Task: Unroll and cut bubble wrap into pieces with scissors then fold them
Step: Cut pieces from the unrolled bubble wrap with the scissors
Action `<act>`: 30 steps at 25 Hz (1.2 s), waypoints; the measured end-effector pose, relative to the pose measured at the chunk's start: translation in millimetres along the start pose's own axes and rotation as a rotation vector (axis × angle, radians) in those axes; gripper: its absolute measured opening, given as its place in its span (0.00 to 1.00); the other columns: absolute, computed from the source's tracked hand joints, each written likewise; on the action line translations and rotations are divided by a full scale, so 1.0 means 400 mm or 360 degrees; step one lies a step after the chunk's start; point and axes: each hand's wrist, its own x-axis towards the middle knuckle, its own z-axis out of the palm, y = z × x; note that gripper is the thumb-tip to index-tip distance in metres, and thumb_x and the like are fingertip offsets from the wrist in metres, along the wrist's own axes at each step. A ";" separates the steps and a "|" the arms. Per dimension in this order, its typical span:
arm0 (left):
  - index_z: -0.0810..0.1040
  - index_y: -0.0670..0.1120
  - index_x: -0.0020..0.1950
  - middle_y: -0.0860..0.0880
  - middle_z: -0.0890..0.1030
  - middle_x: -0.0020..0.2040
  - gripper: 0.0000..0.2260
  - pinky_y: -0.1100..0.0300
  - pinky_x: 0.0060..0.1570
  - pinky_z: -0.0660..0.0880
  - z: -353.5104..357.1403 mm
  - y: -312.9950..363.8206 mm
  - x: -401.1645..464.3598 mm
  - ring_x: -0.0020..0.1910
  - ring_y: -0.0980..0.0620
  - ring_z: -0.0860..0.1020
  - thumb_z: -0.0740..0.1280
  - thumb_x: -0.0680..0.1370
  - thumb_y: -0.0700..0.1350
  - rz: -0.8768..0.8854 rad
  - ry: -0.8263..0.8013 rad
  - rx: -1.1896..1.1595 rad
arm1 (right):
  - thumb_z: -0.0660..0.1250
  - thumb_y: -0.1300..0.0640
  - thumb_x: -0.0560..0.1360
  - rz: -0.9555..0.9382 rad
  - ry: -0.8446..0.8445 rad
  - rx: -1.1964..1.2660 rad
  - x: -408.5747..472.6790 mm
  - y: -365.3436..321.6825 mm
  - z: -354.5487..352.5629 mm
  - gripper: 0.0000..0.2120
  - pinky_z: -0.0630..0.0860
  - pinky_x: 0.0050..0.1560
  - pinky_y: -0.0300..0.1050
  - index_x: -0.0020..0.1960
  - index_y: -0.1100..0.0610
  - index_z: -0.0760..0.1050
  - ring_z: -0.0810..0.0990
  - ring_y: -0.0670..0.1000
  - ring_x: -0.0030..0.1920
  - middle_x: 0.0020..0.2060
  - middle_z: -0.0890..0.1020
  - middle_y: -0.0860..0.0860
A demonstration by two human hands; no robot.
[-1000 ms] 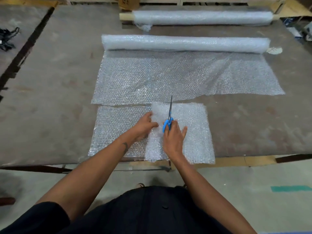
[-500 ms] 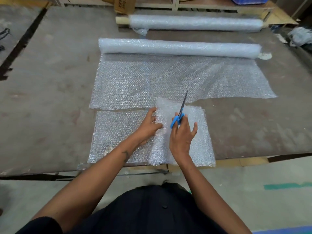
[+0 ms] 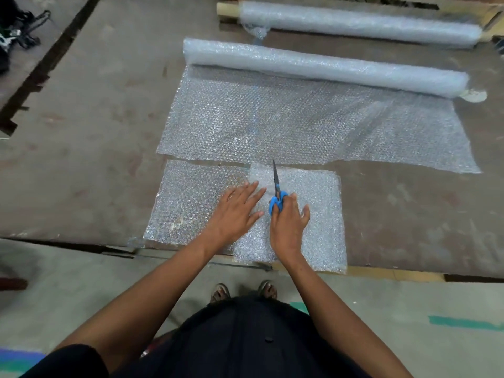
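Observation:
A cut piece of bubble wrap (image 3: 191, 197) lies at the table's near edge, its right half folded over into a thicker white panel (image 3: 319, 214). My left hand (image 3: 234, 214) lies flat, fingers spread, on the fold's left edge. My right hand (image 3: 289, 225) presses on the folded panel while holding blue-handled scissors (image 3: 276, 192), blades closed and pointing away from me. Beyond the piece, the bubble wrap roll (image 3: 321, 66) lies across the table with its unrolled sheet (image 3: 300, 124) spread toward me.
A second bubble wrap roll (image 3: 354, 23) on a cardboard core lies at the table's far edge. The brown table (image 3: 81, 132) ends just before my feet. Dark cables (image 3: 21, 28) lie at the far left. Green tape (image 3: 463, 321) marks the floor at right.
My left hand has gone from gripping the fold's edge to lying flat with fingers spread. The scissors have swung from tilted right to nearly straight. The view has shifted right.

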 end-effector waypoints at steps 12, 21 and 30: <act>0.75 0.47 0.71 0.51 0.77 0.61 0.14 0.48 0.65 0.75 -0.024 -0.069 -0.113 0.61 0.54 0.75 0.66 0.86 0.45 -0.0084 0.0437 -0.0553 | 0.59 0.45 0.87 -0.0081 -0.0032 0.0416 -0.060 -0.062 -0.063 0.15 0.66 0.54 0.49 0.64 0.53 0.75 0.78 0.54 0.53 0.52 0.81 0.49; 0.83 0.54 0.64 0.53 0.79 0.68 0.18 0.50 0.65 0.71 0.009 -0.161 -0.210 0.68 0.50 0.75 0.72 0.79 0.62 0.0509 0.0066 -0.0330 | 0.58 0.45 0.88 0.0523 -0.0286 0.1070 -0.148 -0.177 -0.078 0.13 0.78 0.48 0.47 0.58 0.49 0.78 0.85 0.46 0.49 0.50 0.86 0.48; 0.87 0.50 0.55 0.51 0.82 0.53 0.11 0.50 0.51 0.76 0.040 -0.183 -0.212 0.52 0.49 0.79 0.72 0.81 0.55 0.0628 0.0295 -0.0394 | 0.65 0.46 0.84 0.0541 -0.0546 0.1411 -0.262 -0.161 -0.084 0.19 0.77 0.33 0.48 0.47 0.62 0.80 0.81 0.59 0.32 0.30 0.80 0.57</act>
